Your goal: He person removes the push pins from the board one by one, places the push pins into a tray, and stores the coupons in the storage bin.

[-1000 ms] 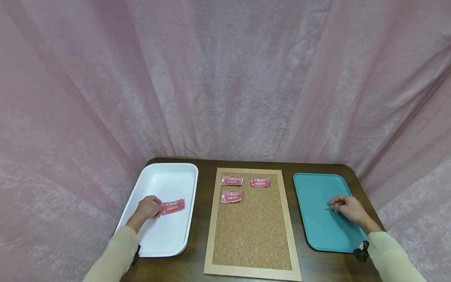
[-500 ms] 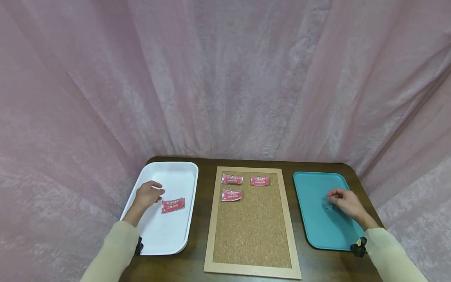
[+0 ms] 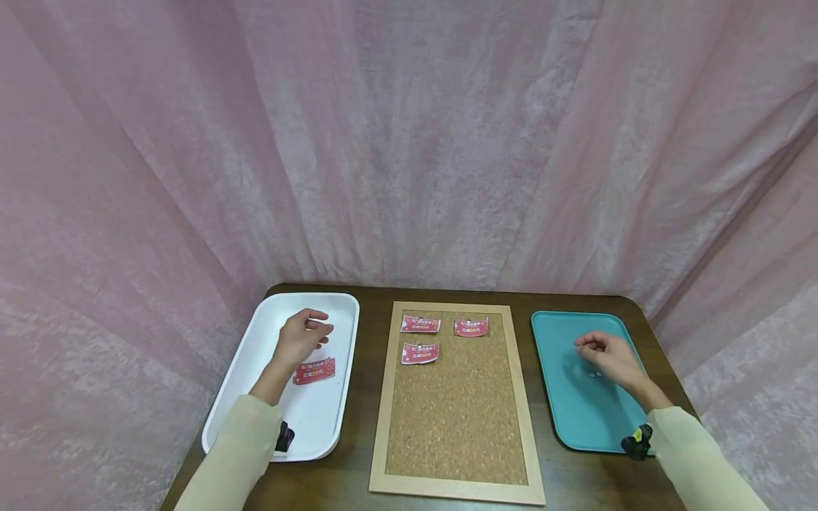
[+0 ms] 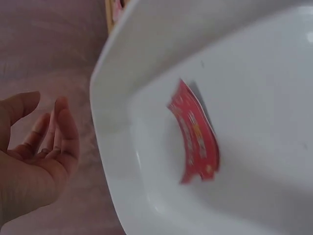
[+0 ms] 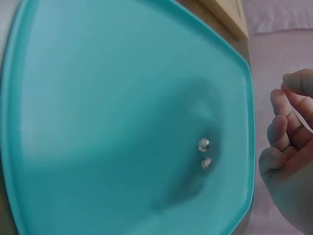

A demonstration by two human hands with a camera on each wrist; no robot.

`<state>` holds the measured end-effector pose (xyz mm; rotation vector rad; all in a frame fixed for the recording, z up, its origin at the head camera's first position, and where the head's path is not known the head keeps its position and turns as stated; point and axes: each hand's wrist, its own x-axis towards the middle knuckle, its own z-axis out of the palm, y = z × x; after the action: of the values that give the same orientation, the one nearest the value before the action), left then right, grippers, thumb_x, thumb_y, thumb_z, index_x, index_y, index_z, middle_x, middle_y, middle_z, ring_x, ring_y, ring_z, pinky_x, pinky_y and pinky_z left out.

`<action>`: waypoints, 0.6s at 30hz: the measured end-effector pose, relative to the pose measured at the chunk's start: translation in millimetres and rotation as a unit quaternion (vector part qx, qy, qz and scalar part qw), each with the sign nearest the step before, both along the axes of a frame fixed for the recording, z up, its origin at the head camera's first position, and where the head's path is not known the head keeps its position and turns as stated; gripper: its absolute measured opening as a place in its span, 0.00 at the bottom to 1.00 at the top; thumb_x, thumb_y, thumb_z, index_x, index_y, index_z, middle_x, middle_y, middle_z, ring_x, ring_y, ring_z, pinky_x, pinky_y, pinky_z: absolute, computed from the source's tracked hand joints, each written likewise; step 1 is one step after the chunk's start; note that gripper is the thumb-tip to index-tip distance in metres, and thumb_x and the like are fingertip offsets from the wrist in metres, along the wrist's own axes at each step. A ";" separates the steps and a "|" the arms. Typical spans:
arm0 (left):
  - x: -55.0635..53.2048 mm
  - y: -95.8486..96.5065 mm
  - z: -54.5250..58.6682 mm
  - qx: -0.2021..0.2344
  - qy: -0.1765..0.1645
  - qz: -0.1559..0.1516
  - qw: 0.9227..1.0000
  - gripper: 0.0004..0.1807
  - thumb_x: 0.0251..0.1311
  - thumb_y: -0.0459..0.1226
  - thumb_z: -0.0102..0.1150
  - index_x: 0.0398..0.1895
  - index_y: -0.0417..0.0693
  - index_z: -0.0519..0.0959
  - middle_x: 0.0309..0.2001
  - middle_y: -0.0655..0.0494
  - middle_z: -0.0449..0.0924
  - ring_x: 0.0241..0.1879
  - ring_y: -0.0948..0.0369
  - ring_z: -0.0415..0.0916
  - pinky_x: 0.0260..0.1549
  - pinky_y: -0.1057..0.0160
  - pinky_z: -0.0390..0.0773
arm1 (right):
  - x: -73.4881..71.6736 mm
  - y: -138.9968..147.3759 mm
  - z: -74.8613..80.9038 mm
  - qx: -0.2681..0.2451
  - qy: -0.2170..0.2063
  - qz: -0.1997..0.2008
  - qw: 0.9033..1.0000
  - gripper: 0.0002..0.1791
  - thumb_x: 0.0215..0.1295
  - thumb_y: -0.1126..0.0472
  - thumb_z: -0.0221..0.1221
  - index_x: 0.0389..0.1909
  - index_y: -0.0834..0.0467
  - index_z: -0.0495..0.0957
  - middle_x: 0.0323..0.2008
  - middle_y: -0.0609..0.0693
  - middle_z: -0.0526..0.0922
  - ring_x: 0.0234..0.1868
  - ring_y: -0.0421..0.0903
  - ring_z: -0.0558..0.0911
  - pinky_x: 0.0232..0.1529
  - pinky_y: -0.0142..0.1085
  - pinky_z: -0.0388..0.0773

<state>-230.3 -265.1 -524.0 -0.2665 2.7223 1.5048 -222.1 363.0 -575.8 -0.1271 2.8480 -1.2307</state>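
My left hand (image 3: 299,342) is raised over the white tray (image 3: 275,312), its thumb and fingers bent apart around nothing. Just below it lies a small stack of red printed coupons (image 4: 198,134), edges curling upward. On the other side, my right hand (image 3: 610,355) hovers above the teal tray (image 5: 98,98). Its thumb and index fingertips come together; I cannot tell whether something tiny is between them. Two small shiny pushpins (image 5: 203,144) lie on the teal tray beneath that hand.
Between the trays lies a wood-framed corkboard (image 3: 456,419). Three red coupons are fixed near its top, among them an upper-right coupon (image 3: 471,328) and a lower-left coupon (image 3: 420,354). A pink curtain (image 3: 409,177) hangs behind the dark wooden table (image 3: 348,454).
My left hand has come off the coupon stack, lifted, then moved forward and right, leaving the stack in the tray. My right hand has risen from the pushpins and shifted left.
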 end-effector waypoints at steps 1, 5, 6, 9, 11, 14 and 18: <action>-0.3 4.2 1.3 0.006 0.004 -0.004 1.000 0.18 0.67 0.37 0.64 0.55 0.35 0.78 0.41 0.40 0.87 0.27 0.63 0.84 0.29 0.66 0.83 | -0.3 -1.8 0.5 -0.001 0.000 0.001 1.000 0.13 0.72 0.61 0.61 0.49 0.67 0.82 0.39 0.58 0.85 0.32 0.40 0.77 0.31 0.33 0.75; -1.8 19.6 4.9 0.020 0.011 -0.019 1.000 0.18 0.67 0.37 0.65 0.55 0.35 0.79 0.41 0.41 0.87 0.28 0.62 0.85 0.30 0.66 0.82 | -0.5 -9.4 2.9 -0.005 -0.003 0.004 1.000 0.13 0.72 0.61 0.61 0.48 0.67 0.82 0.38 0.57 0.85 0.32 0.41 0.77 0.29 0.34 0.75; -2.6 23.4 5.1 0.024 0.012 -0.019 0.999 0.18 0.66 0.36 0.65 0.55 0.36 0.79 0.41 0.41 0.87 0.28 0.62 0.85 0.30 0.67 0.82 | -0.5 -11.7 3.9 -0.008 -0.003 0.007 1.000 0.13 0.72 0.61 0.61 0.49 0.67 0.82 0.38 0.58 0.85 0.31 0.41 0.76 0.29 0.34 0.75; -4.6 35.8 7.3 0.037 0.017 -0.029 0.999 0.18 0.66 0.36 0.65 0.56 0.36 0.80 0.41 0.42 0.87 0.29 0.61 0.86 0.31 0.67 0.82 | -2.1 -19.3 5.7 -0.013 -0.008 0.010 1.000 0.13 0.72 0.62 0.61 0.49 0.67 0.82 0.38 0.58 0.85 0.32 0.42 0.76 0.30 0.34 0.74; -5.5 45.5 9.8 0.046 0.019 -0.036 0.998 0.18 0.66 0.36 0.65 0.55 0.37 0.80 0.40 0.43 0.87 0.30 0.60 0.86 0.31 0.67 0.82 | -4.4 -25.0 6.3 -0.014 -0.009 0.013 1.000 0.12 0.72 0.62 0.61 0.49 0.67 0.82 0.38 0.58 0.85 0.32 0.41 0.76 0.32 0.33 0.74; -5.8 59.9 13.5 0.066 0.024 -0.049 0.996 0.16 0.65 0.35 0.65 0.54 0.37 0.80 0.40 0.44 0.86 0.31 0.59 0.86 0.33 0.65 0.84 | -8.3 -34.0 6.9 -0.016 -0.010 0.017 1.000 0.12 0.72 0.63 0.61 0.49 0.66 0.82 0.38 0.57 0.85 0.34 0.41 0.77 0.34 0.33 0.75; -2.7 78.5 16.0 0.084 0.022 -0.059 0.995 0.14 0.65 0.34 0.65 0.52 0.39 0.81 0.39 0.45 0.86 0.31 0.55 0.86 0.37 0.56 0.86 | -12.7 -46.3 8.4 -0.025 -0.011 0.028 0.999 0.12 0.71 0.64 0.61 0.49 0.67 0.82 0.38 0.57 0.84 0.35 0.42 0.77 0.34 0.33 0.75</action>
<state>-233.0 -186.5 -507.9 -0.0694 2.5704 1.7110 -234.7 316.6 -567.3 -0.1909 2.7754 -1.2859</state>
